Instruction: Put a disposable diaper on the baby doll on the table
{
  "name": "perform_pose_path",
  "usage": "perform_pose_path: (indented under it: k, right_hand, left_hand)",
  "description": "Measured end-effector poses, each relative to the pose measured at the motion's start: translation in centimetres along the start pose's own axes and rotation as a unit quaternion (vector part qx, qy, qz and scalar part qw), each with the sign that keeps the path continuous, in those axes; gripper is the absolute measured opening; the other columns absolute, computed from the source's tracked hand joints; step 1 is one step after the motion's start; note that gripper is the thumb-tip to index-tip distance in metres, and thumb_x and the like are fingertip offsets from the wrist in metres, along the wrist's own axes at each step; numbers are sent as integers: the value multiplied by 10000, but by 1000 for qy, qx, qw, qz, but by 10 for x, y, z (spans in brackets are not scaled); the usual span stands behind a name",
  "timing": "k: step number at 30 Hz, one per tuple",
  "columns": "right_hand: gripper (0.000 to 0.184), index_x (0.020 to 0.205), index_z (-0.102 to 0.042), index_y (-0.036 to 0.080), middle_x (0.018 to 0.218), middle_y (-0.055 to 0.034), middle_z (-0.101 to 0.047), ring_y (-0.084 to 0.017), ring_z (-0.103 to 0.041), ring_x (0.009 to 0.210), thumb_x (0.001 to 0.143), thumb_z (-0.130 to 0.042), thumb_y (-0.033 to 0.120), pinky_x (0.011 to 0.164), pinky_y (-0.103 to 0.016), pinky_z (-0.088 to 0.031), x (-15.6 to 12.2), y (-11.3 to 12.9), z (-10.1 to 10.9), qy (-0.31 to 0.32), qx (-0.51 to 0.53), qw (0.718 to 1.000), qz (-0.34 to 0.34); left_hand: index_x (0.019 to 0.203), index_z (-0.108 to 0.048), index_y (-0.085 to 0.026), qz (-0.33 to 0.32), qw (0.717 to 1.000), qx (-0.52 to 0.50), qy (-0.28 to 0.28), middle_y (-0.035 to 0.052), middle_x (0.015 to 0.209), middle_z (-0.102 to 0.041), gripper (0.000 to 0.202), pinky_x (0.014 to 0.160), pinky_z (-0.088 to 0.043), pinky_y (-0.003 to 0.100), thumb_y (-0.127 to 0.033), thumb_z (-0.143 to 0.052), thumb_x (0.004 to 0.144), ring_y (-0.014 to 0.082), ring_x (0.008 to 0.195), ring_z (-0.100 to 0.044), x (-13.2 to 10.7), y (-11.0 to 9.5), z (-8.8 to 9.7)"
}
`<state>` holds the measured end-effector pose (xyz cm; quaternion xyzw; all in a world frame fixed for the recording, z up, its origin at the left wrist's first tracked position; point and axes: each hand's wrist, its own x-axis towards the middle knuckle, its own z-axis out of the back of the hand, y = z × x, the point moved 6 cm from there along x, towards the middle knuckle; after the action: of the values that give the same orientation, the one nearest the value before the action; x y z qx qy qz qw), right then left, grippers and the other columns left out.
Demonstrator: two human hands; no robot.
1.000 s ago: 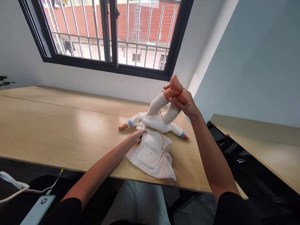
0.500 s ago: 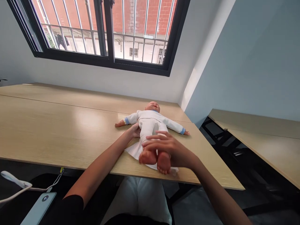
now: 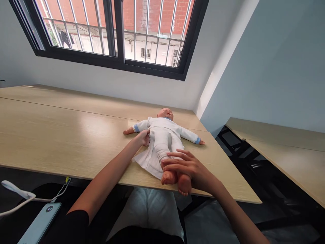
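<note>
A baby doll (image 3: 164, 134) in white clothes with blue cuffs lies on its back on the table, head away from me, arms spread. At the doll's left-hand hip in the picture, my left hand (image 3: 145, 138) is closed on the white cloth at the waist; some of its fingertips are hidden. My right hand (image 3: 189, 166) lies across both ankles, fingers wrapped over them. Below it the bare feet (image 3: 177, 181) stick out past the table's front edge. A thin white cloth (image 3: 147, 161) spreads under the legs, partly covered by them.
The wooden table (image 3: 63, 139) runs along the wall beneath a barred window (image 3: 116, 34). A second table (image 3: 284, 145) stands to the right, across a gap. At lower left are a phone (image 3: 40, 223) and a white cable (image 3: 17, 191).
My right hand has moved the doll's feet down and slightly right, toward the table edge. The legs look straighter, and more of the white cloth shows on the left. My left hand stays at the hip.
</note>
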<state>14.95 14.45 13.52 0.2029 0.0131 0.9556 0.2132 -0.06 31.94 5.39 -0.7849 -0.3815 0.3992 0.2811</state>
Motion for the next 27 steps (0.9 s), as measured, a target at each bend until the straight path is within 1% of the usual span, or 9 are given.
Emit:
perform_pose_path:
  k: [2, 4, 6, 9, 13, 17, 21, 24, 27]
  right_hand:
    - [266, 1250, -598, 264, 1351, -40, -628, -208, -503, 1345, 998, -530, 314, 1155, -464, -348, -3, -6, 10, -39, 23, 999, -8]
    - [250, 1225, -605, 260, 1352, -49, -626, -216, -519, 1328, 990, -550, 327, 1148, -471, -360, -5, -11, 16, -67, 47, 997, -11]
    - [251, 1217, -609, 255, 1349, -57, -626, -224, -525, 1321, 985, -560, 340, 1144, -475, -367, -7, -14, 18, -82, 57, 995, -13]
    - [249, 1216, -609, 250, 1339, -56, -633, -221, -524, 1318, 991, -548, 339, 1126, -460, -386, -7, -11, 16, -94, 52, 994, -11]
    - [253, 1234, -600, 236, 1339, -43, -637, -203, -516, 1324, 1007, -519, 311, 1128, -431, -377, -2, 3, -4, -70, 4, 998, 11]
    - [293, 1288, -586, 237, 1356, -23, -628, -196, -487, 1350, 1040, -462, 330, 1160, -434, -344, 2, 12, -30, -42, -69, 996, 29]
    - [298, 1287, -605, 240, 1357, -30, -627, -194, -471, 1361, 1038, -464, 323, 1141, -414, -377, 3, 12, -49, -32, -108, 993, 37]
    - [292, 1285, -617, 249, 1369, -31, -617, -197, -461, 1368, 1023, -499, 306, 1119, -412, -404, 2, 13, -56, -21, -128, 991, 44]
    - [295, 1291, -612, 247, 1401, -26, -592, -197, -449, 1378, 1016, -519, 298, 1123, -417, -399, 1, 14, -58, -15, -146, 988, 47]
  left_hand:
    - [576, -570, -58, -3, 1000, -13, -10, -9, 506, -666, 545, 519, -441, 160, -294, -276, 970, 86, 429, -617, 1, 4, 4]
    - [643, -611, -90, 2, 1000, -19, -25, 18, 532, -698, 444, 513, -491, 194, -266, -359, 963, 125, 432, -644, 4, 6, 9]
    - [713, -627, -121, 4, 999, -20, -40, 39, 524, -693, 313, 494, -532, 232, -216, -438, 944, 162, 439, -655, 9, 7, 14]
    - [799, -622, -139, -9, 999, -20, -50, 31, 515, -661, 224, 482, -541, 260, -198, -461, 941, 181, 440, -638, 13, 5, 19]
    - [963, -642, -123, -37, 998, -10, -46, 24, 506, -641, 154, 483, -522, 261, -202, -515, 927, 181, 434, -599, 15, 2, 19]
    - [1103, -627, -111, -64, 997, 5, -32, 22, 507, -643, 238, 524, -538, 280, -259, -551, 932, 195, 482, -610, 18, 1, 19]
    - [1082, -637, -113, -93, 995, 27, -30, 30, 542, -657, 283, 570, -552, 289, -344, -577, 929, 215, 552, -639, 22, 0, 21]
    - [1058, -649, -112, -107, 993, 47, -25, 39, 591, -683, 265, 624, -564, 291, -326, -537, 949, 213, 602, -644, 24, 0, 22]
    - [1049, -650, -108, -121, 990, 67, -21, 44, 613, -685, 267, 659, -563, 292, -314, -502, 967, 197, 617, -632, 25, 0, 22]
